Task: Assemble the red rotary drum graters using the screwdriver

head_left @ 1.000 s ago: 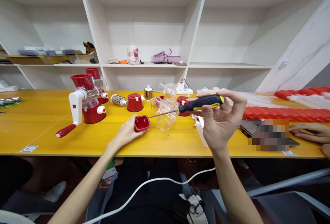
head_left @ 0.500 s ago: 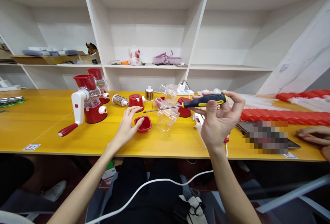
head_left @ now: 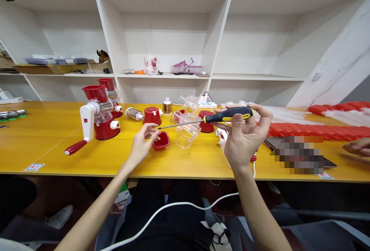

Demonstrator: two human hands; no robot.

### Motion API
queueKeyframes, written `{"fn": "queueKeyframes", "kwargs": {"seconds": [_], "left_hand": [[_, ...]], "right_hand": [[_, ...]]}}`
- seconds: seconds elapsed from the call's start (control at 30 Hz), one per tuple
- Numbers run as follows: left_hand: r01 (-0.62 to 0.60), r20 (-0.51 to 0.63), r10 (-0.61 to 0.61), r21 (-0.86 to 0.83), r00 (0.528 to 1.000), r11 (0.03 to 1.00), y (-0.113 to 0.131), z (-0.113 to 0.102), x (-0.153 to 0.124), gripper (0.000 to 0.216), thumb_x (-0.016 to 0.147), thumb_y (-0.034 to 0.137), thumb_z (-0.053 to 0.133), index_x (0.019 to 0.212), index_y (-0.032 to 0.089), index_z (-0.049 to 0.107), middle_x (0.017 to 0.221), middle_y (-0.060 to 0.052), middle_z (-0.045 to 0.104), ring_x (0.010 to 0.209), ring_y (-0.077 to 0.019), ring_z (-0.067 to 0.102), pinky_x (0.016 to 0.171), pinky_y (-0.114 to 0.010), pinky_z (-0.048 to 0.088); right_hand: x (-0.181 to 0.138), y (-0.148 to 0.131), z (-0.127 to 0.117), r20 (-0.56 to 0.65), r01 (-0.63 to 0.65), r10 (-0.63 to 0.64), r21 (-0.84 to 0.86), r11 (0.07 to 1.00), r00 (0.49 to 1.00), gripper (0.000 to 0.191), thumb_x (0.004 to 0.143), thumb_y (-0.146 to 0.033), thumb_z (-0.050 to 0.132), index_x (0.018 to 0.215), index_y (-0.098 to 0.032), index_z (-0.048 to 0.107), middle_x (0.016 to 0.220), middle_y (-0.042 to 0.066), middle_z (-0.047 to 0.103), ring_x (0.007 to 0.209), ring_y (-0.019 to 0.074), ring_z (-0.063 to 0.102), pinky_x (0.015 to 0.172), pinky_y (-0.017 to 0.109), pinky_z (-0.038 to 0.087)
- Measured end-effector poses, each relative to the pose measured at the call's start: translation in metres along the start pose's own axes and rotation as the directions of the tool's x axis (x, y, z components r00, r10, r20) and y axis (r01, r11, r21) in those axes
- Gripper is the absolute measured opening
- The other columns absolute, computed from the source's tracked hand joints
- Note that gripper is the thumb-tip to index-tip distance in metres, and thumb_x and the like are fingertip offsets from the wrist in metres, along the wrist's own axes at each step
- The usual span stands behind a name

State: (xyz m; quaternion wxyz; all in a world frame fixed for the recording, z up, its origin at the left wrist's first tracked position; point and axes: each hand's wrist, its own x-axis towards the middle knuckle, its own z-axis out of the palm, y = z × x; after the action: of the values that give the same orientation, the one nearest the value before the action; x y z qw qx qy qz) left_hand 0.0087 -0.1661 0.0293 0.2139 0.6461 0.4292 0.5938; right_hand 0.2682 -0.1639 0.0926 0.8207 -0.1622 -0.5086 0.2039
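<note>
One screwdriver (head_left: 221, 117) is held above the centre of the yellow table (head_left: 115, 162), its handle gripped in the right hand (head_left: 244, 139), its shaft pointing left. The left hand (head_left: 141, 142) has its fingers bent around the tip; whether they pinch it or a small part cannot be told. Just below sits one red cup (head_left: 162, 142), its left rim partly covered by that hand, its contents unreadable. Beyond: two loose drums (head_left: 133, 113), two red bases (head_left: 152, 117), and two overlapping clear housings (head_left: 186, 127). Left: two crank graters (head_left: 100, 116), the farther partly hidden. Right: one pixelated item (head_left: 300, 154) and a co-worker's hand (head_left: 358, 147), cut off by the frame
</note>
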Motion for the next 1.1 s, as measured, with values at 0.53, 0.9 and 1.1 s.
{"fn": "queueKeyframes", "kwargs": {"seconds": [0.53, 0.9, 1.1], "left_hand": [[-0.021, 0.038, 0.019, 0.056, 0.999, 0.998, 0.005, -0.008, 0.003, 0.023, 0.09, 0.04, 0.063, 0.09, 0.017, 0.065, 0.071, -0.001, 0.069, 0.061, -0.0139, 0.067, 0.063, -0.026, 0.055], [-0.018, 0.048, 0.015, 0.068, 0.999, 0.998, 0.007, -0.012, 0.003, 0.021, 0.093, 0.038, 0.06, 0.095, 0.018, 0.065, 0.071, 0.0, 0.068, 0.062, -0.0134, 0.066, 0.062, -0.025, 0.053], [-0.03, 0.056, 0.026, 0.073, 0.998, 0.997, 0.009, -0.013, 0.003, 0.022, 0.092, 0.039, 0.062, 0.095, 0.018, 0.067, 0.071, -0.001, 0.069, 0.063, -0.0141, 0.067, 0.064, -0.026, 0.055]], "right_hand": [[0.002, 0.002, -0.002, 0.009, 0.02, -0.02, -0.028, 0.999, 1.0, 0.038, 0.089, -0.038, 0.071, 0.113, -0.024, 0.046, 0.105, 0.004, 0.067, 0.098, 0.0204, 0.072, 0.074, 0.04, 0.068], [0.004, 0.003, -0.002, -0.008, -0.018, 0.018, -0.004, 1.0, 1.0, 0.039, 0.088, -0.039, 0.073, 0.112, -0.024, 0.046, 0.106, 0.004, 0.066, 0.098, 0.0209, 0.073, 0.068, 0.035, 0.069], [0.005, 0.004, -0.004, 0.001, -0.037, 0.037, 0.017, 0.999, 0.999, 0.041, 0.087, -0.04, 0.073, 0.112, -0.025, 0.044, 0.105, 0.004, 0.067, 0.092, 0.0201, 0.074, 0.069, 0.036, 0.068]]}}
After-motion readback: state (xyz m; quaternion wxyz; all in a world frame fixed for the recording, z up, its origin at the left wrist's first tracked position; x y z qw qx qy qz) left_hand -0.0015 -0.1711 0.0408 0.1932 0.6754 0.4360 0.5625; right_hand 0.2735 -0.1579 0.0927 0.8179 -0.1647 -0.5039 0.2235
